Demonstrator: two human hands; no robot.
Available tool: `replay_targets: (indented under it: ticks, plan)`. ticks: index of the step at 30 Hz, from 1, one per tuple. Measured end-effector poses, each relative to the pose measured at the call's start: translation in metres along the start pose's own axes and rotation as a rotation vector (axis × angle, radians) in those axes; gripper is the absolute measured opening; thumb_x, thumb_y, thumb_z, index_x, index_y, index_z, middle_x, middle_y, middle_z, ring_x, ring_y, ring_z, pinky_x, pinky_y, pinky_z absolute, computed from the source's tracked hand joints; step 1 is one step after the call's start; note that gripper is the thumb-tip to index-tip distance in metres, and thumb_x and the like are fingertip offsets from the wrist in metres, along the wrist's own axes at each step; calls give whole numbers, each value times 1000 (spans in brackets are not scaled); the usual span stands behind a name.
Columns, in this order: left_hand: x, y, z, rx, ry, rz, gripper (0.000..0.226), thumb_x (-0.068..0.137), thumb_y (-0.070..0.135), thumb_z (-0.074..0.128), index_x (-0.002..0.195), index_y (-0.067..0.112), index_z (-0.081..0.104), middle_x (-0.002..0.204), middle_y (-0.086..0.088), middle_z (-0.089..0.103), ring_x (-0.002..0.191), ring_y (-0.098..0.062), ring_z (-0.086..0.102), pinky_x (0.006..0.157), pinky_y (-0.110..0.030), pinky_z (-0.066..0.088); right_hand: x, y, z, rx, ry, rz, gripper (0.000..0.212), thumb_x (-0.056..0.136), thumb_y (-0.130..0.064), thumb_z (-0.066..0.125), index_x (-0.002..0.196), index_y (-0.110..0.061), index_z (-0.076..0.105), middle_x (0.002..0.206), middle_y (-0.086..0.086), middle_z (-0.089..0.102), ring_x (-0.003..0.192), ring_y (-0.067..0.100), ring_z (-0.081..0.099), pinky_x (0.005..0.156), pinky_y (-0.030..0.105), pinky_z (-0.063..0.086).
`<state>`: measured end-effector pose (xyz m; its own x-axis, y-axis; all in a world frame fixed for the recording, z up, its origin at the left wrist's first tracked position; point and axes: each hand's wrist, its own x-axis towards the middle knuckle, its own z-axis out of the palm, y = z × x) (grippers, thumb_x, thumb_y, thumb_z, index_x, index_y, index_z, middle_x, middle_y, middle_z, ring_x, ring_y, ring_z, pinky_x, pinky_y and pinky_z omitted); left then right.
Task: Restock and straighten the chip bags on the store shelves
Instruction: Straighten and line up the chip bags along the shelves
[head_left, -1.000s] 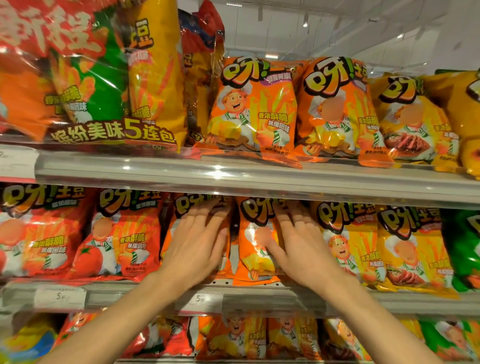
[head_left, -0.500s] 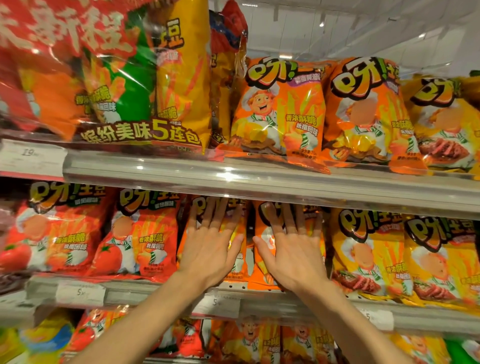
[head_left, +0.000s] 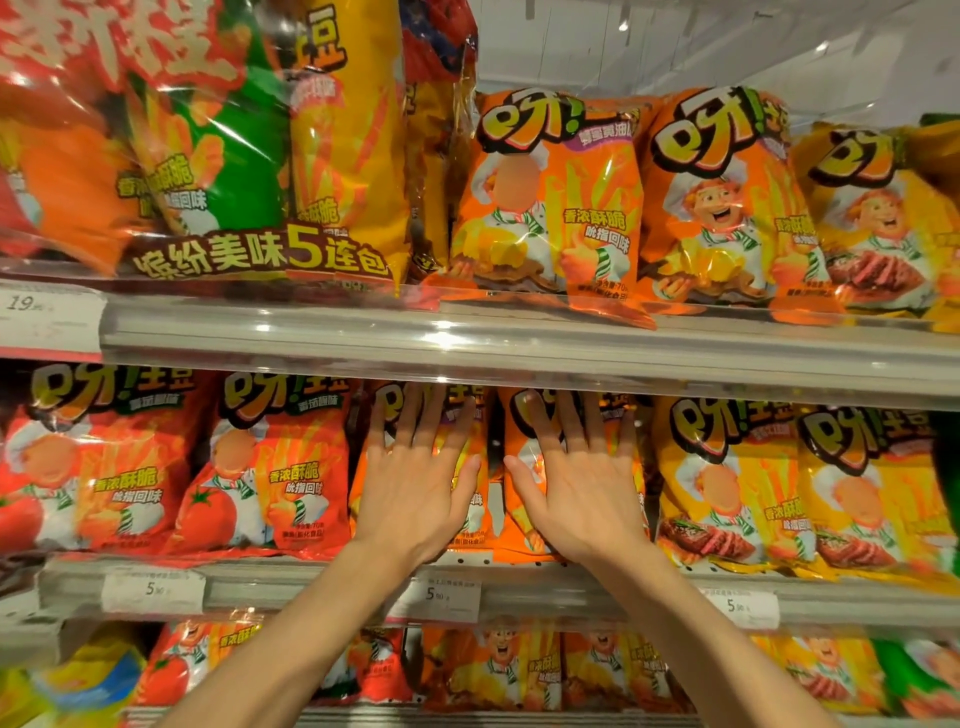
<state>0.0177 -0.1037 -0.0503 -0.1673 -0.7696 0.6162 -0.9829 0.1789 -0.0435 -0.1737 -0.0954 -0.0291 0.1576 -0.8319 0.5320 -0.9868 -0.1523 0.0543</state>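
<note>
Grey metal store shelves (head_left: 519, 358) span the frame, with a white ceiling at upper right. At centre, on the middle tier, stand two glossy orange chip bags (head_left: 470, 519). The left hand (head_left: 418, 499) and right hand (head_left: 582, 499) lie flat against them, fingers spread.

Middle shelf: red tomato chip bags (head_left: 270, 467) with a cartoon chef, orange chip bags (head_left: 524, 525) at centre, yellow steak-picture bags (head_left: 727, 483), one green bag (head_left: 948, 467) at far right. Upper shelf: orange bags (head_left: 550, 208) and a clear multipack (head_left: 208, 156) showing red, green and yellow. Grey shelf rails (head_left: 519, 348) carry white price tags (head_left: 153, 590).
</note>
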Motion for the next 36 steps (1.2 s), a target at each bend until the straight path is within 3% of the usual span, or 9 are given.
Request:
replay_targets:
  ticks: [6, 10, 13, 16, 19, 23, 27, 31, 36]
  plan:
    - [-2, -3, -2, -106, -1, -5, 58, 103, 57, 23, 155, 33, 32, 164, -6, 25, 155, -24, 6, 123, -57, 7, 0, -1, -2, -11, -39, 11, 74, 98, -70, 13, 150, -28, 45, 150, 7, 51, 145, 30, 36, 116, 60, 13]
    - [-9, -8, -8, -237, 27, 13, 59, 103, 58, 23, 155, 33, 32, 164, -5, 25, 155, -22, 4, 123, -52, 1, 0, 0, -5, -34, -86, 4, 79, 94, -73, 5, 155, -30, 34, 155, 6, 43, 147, 29, 31, 118, 58, 9]
    - [-15, -14, -9, -288, 40, 44, 59, 102, 56, 25, 152, 28, 39, 160, -7, 33, 151, -25, 18, 121, -52, 7, 1, -1, -8, -32, -84, 10, 81, 92, -74, 3, 157, -31, 27, 161, 6, 33, 152, 29, 18, 118, 60, -4]
    - [-18, -20, -8, -368, 89, 76, 54, 100, 50, 36, 143, 22, 51, 149, -13, 47, 140, -31, 34, 117, -55, 22, -2, -5, -12, -17, -53, 45, 78, 96, -72, 12, 156, -26, 31, 163, 6, 29, 153, 28, 14, 121, 61, -3]
    - [-23, -22, -11, -474, 100, 69, 53, 96, 46, 44, 142, 21, 50, 147, -9, 45, 138, -29, 35, 117, -51, 26, -18, -10, -13, 79, 61, 89, 69, 100, -65, 27, 153, -20, 33, 162, 7, 29, 153, 27, 14, 122, 58, 4]
    - [-38, -15, -19, -630, 199, 68, 51, 92, 33, 59, 140, 16, 55, 142, -5, 51, 134, -22, 42, 120, -33, 20, -57, -10, -16, 318, 88, 181, 71, 100, -63, 35, 158, -24, 21, 166, 3, 19, 154, 20, 10, 124, 47, 15]
    - [-58, 4, -30, -798, 233, 110, 49, 95, 25, 62, 141, 9, 54, 138, -6, 55, 129, -20, 51, 109, -31, 39, -93, -1, -21, 559, 91, 259, 71, 98, -58, 46, 158, -29, 22, 162, -11, 24, 149, 5, 19, 121, 34, 25]
    - [-74, 45, -37, -920, 88, 3, 52, 98, 44, 50, 148, 33, 41, 136, 12, 47, 118, 7, 51, 94, -6, 38, -118, 28, -25, 708, 109, 335, 65, 95, -61, 51, 152, -42, 27, 149, -30, 29, 137, -12, 27, 111, 26, 31]
    - [-80, 126, -27, -931, 119, -135, 53, 96, 50, 56, 144, 28, 49, 130, 19, 50, 120, 12, 48, 95, -3, 36, -143, 102, -31, 780, 114, 293, 68, 91, -70, 43, 151, -41, 30, 140, -23, 43, 128, 10, 52, 102, 41, 50]
